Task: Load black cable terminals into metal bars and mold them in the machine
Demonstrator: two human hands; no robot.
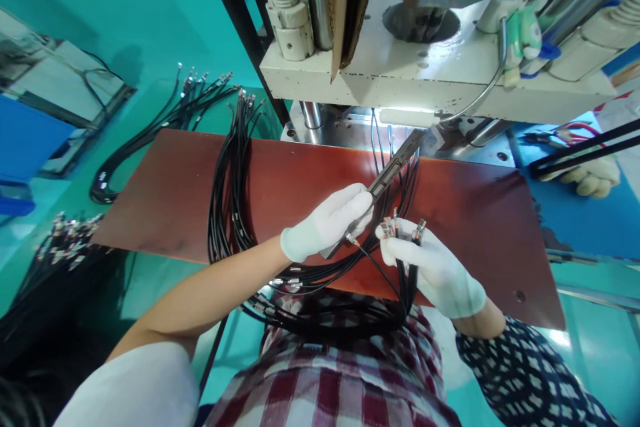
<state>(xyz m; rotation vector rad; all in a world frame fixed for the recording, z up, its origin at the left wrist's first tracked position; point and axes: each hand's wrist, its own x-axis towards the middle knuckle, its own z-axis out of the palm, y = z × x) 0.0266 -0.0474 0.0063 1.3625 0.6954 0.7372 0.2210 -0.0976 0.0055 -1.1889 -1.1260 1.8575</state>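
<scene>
My left hand (335, 217), in a white glove, is closed around a long grey metal bar (397, 163) with slots along it. The bar slants up to the right, over the board. Just below that hand, a single cable end with a metal connector (352, 239) shows; whether the fingers hold it I cannot tell. My right hand (433, 263), also gloved, grips several black cables (411, 283) near their metal-tipped ends, which stick up past the fingers. From there the cables loop down across my lap and back onto the reddish-brown board (465, 213).
A bundle of black cables (233, 180) drapes over the board's left part. More cables (150, 127) lie behind it, and others (65, 247) at the far left. A white press block (440, 83) overhangs the board's back edge. Pliers (537, 138) and a glove (593, 177) lie right.
</scene>
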